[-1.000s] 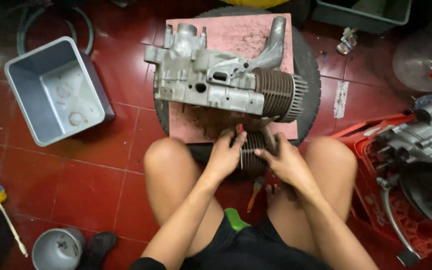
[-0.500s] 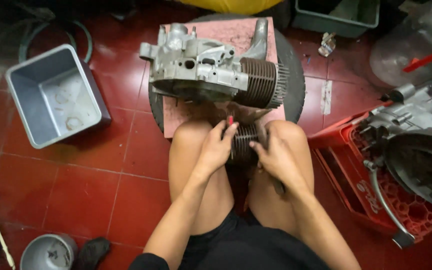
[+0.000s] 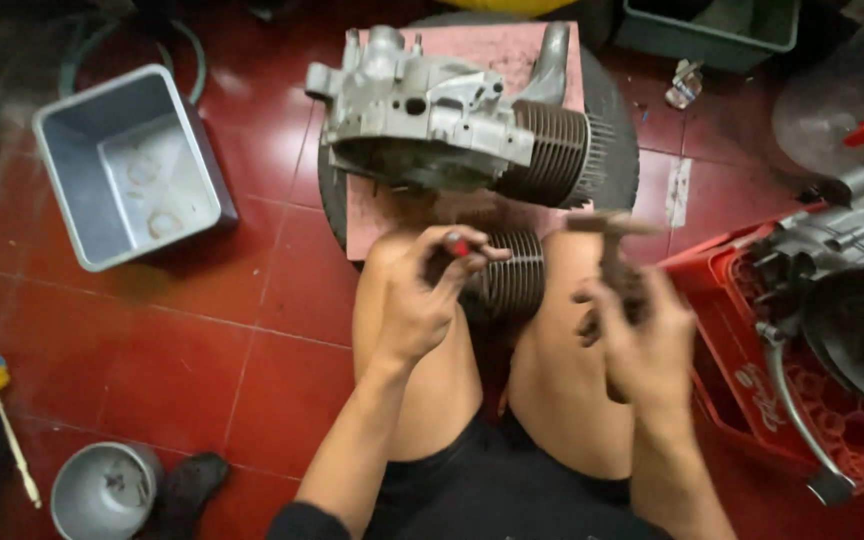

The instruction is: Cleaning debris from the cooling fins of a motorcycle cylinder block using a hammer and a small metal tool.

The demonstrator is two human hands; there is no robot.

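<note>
A person sits on a red tiled floor [image 3: 202,340], seen from above. A ribbed metal cylinder [image 3: 512,275] rests between the knees, just below the near edge of a pink mat [image 3: 392,215]. The left hand [image 3: 422,295] is closed around a small red-tipped tool [image 3: 459,246] held against the cylinder's left end. The right hand [image 3: 637,330], raised just right of the cylinder, grips a blurred hammer [image 3: 607,235]. An engine casing [image 3: 442,125] lies on the mat. A grey tub [image 3: 127,165] stands at the far left; a red crate [image 3: 752,360] stands to the right.
</note>
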